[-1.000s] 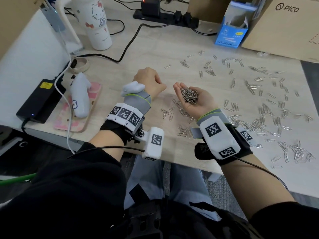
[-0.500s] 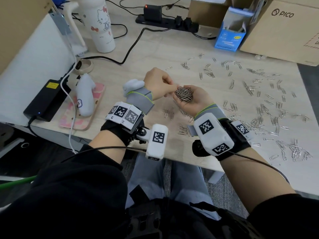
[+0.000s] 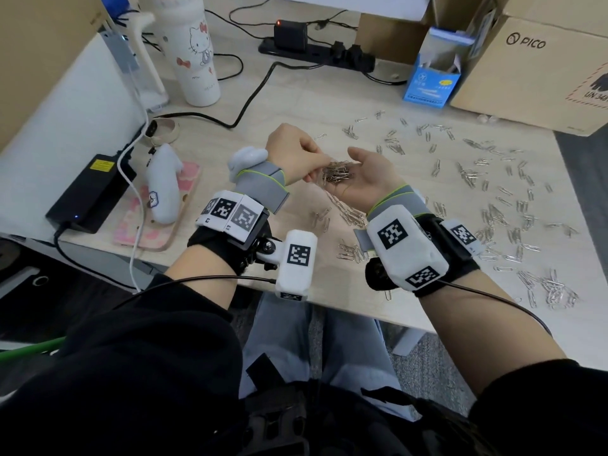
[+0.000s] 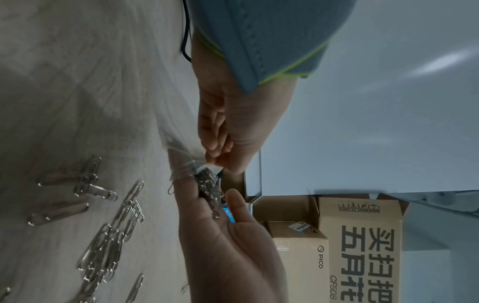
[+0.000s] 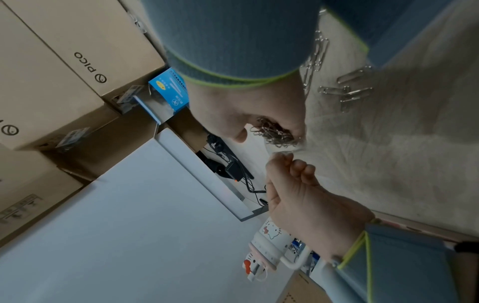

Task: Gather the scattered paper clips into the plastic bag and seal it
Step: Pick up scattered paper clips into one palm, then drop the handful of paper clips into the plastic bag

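Note:
My right hand (image 3: pixel 365 174) is held palm up over the table (image 3: pixel 296 103), with a heap of silver paper clips (image 3: pixel 337 172) lying in it. My left hand (image 3: pixel 314 169) meets it from the left and pinches the mouth of a clear plastic bag (image 4: pixel 181 164) at the edge of the heap. In the left wrist view the bag hangs thin and see-through from my left fingertips (image 4: pixel 215 160), touching the clip heap (image 4: pixel 207 186). The right wrist view shows the heap (image 5: pixel 277 131) in the cupped palm and the pinching left hand (image 5: pixel 290 168) beside it. Many loose clips (image 3: pixel 493 199) lie scattered on the right.
At the back stand a Hello Kitty bottle (image 3: pixel 197 54), a power strip (image 3: pixel 316 51), an open blue box (image 3: pixel 431 80) and a PICO carton (image 3: pixel 543 67). A black adapter (image 3: pixel 92 192) and a white controller (image 3: pixel 163 185) on a pink phone lie at the left. Small clip groups (image 3: pixel 352 215) lie under my wrists.
My left hand has moved right from beside the right palm until its fingertips reach the clip heap. The right hand stays palm up with the clips.

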`<state>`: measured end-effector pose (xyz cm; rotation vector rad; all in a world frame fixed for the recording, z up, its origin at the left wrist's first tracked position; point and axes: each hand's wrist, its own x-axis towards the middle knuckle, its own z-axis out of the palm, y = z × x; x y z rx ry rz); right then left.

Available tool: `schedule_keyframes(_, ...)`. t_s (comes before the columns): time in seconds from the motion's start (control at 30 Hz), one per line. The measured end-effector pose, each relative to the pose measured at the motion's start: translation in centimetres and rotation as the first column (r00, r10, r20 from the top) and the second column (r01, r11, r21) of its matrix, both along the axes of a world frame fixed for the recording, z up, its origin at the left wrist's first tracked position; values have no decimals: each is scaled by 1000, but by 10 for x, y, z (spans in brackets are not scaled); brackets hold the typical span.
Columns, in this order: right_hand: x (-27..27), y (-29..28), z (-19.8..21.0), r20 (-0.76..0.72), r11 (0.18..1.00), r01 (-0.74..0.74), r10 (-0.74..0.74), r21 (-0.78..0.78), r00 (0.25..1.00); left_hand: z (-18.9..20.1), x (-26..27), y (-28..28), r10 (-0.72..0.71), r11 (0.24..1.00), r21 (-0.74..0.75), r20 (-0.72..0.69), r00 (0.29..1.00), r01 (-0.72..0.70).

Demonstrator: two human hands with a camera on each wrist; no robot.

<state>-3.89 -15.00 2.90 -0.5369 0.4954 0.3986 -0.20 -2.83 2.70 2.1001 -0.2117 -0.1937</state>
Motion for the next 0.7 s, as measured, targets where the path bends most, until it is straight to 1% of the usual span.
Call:
schedule_keyframes(0.07,1,-1,4,22,997,-70,70,-19,997,0,0,1,15,1000,-7,-13,1000,-15)
schedule_keyframes(0.17,2,0,11,49,993,-121,121,-19,991,0,0,4,45,999,-6,-30,999,-46)
schedule_keyframes(0.4,11,3,19,66,961,-205,220,-186,973,4,-1,9,98,994,-35,-31,995,-99)
schedule_keyframes(0.53,9,6,25,92,938,-201,235,-282,968,1,2,12,100,994,-45,-41,994,-102)
schedule_keyframes(0.7,9,7,23,89,888,-251,307,-386,948,-4,4,14,118,992,-37,-48,992,-120)
